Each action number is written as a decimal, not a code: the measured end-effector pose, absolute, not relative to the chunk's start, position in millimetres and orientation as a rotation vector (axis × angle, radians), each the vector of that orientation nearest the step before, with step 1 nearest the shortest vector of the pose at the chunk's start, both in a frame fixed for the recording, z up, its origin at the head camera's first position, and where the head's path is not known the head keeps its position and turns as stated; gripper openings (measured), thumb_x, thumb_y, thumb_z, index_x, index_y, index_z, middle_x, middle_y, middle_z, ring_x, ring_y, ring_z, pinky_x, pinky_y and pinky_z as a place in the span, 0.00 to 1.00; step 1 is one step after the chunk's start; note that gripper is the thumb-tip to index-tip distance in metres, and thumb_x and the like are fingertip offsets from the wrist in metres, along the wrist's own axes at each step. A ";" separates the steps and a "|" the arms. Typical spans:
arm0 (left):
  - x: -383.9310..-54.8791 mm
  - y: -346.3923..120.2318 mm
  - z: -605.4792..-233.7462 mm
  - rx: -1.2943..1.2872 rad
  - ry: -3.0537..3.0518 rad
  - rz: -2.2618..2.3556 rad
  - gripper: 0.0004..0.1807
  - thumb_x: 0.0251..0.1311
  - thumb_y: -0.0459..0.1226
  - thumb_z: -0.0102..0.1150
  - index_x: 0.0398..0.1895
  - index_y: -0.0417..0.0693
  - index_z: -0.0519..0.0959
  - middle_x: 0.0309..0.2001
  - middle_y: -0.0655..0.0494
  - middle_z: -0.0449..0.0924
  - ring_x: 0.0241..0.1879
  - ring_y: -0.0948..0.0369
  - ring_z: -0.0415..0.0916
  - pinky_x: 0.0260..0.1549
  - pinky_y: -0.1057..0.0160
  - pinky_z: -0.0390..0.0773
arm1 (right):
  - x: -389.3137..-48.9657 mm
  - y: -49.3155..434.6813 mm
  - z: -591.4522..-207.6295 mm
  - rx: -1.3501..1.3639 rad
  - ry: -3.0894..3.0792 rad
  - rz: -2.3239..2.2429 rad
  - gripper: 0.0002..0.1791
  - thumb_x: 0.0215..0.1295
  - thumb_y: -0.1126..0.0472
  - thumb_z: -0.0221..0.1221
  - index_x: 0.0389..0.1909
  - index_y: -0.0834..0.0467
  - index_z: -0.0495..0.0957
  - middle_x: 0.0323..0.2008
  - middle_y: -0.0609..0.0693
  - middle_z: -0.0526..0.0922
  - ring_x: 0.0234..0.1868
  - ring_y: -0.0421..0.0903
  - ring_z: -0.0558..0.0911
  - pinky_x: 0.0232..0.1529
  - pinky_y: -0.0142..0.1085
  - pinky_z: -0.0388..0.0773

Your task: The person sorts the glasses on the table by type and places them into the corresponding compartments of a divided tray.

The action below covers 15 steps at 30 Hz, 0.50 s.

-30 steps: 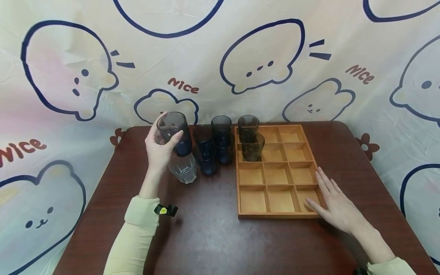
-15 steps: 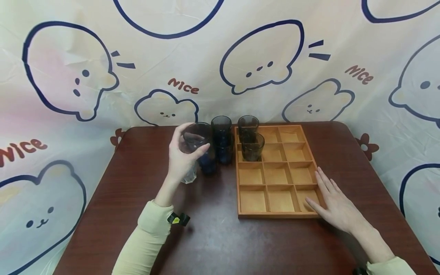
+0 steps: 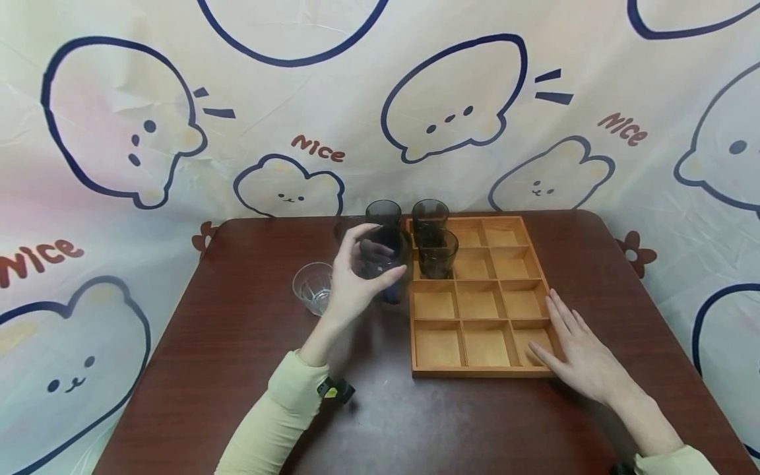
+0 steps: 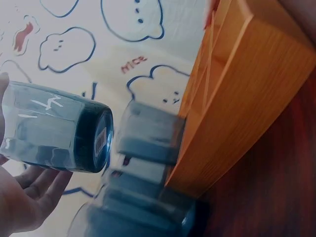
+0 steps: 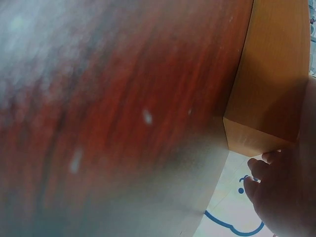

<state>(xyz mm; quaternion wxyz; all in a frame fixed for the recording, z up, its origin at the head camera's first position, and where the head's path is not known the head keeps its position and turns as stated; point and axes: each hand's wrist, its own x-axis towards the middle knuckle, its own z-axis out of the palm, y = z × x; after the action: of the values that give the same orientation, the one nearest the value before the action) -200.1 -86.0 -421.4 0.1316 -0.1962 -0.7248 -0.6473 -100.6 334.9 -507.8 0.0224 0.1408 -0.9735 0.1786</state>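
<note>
My left hand (image 3: 351,280) grips a dark blue-tinted glass tumbler (image 4: 54,128), fingers on one side and thumb on the other. In the left wrist view the tumbler is above the table, with a label on its base. In the head view it stands out just left of the wooden compartment box (image 3: 475,373). Two smoky tumblers sit in the box's left column: one at the back (image 3: 430,212), one in front of it (image 3: 438,254). My right hand (image 3: 584,353) rests with straight fingers on the box's right front corner, thumb over the rim.
Behind my left hand stand more dark tumblers (image 3: 382,210), partly hidden by it. A clear glass (image 3: 309,287) is on the brown table (image 3: 237,316), left of that hand. A patterned cloth (image 3: 332,99) hangs behind the table.
My left hand has carried the tumbler rightward, from above the clear glass, past the standing dark tumblers, to near the box's left side. The right hand has stayed where it was.
</note>
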 end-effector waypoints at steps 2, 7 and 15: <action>-198.4 -78.5 -424.9 -0.568 -2.141 -1.866 0.43 0.56 0.35 0.82 0.74 0.55 0.72 0.49 0.43 0.89 0.45 0.53 0.88 0.45 0.62 0.84 | -100.6 334.6 -508.2 0.439 -3.017 0.553 0.56 0.80 0.40 0.61 0.90 0.63 0.40 0.91 0.62 0.41 0.89 0.66 0.53 0.90 0.34 0.26; -196.1 -61.2 -432.9 -0.579 -2.210 -1.850 0.44 0.55 0.37 0.83 0.74 0.55 0.70 0.50 0.41 0.89 0.46 0.52 0.88 0.45 0.59 0.85 | -100.6 334.0 -508.6 0.434 -3.025 0.553 0.56 0.80 0.40 0.61 0.90 0.63 0.40 0.91 0.61 0.41 0.89 0.66 0.53 0.91 0.37 0.28; -195.2 -41.7 -443.9 -0.592 -2.263 -1.847 0.45 0.55 0.39 0.83 0.73 0.56 0.67 0.51 0.48 0.88 0.50 0.55 0.86 0.48 0.60 0.84 | -100.6 335.3 -508.2 0.433 -3.028 0.555 0.56 0.80 0.40 0.61 0.90 0.63 0.39 0.92 0.60 0.39 0.89 0.66 0.53 0.90 0.35 0.26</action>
<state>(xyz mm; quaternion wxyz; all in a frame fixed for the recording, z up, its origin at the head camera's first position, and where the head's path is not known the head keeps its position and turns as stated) -195.2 -41.7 -443.9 0.0806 -0.1980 -0.7569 -0.6176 -100.6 335.3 -508.2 0.0166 0.1392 -0.9739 0.1784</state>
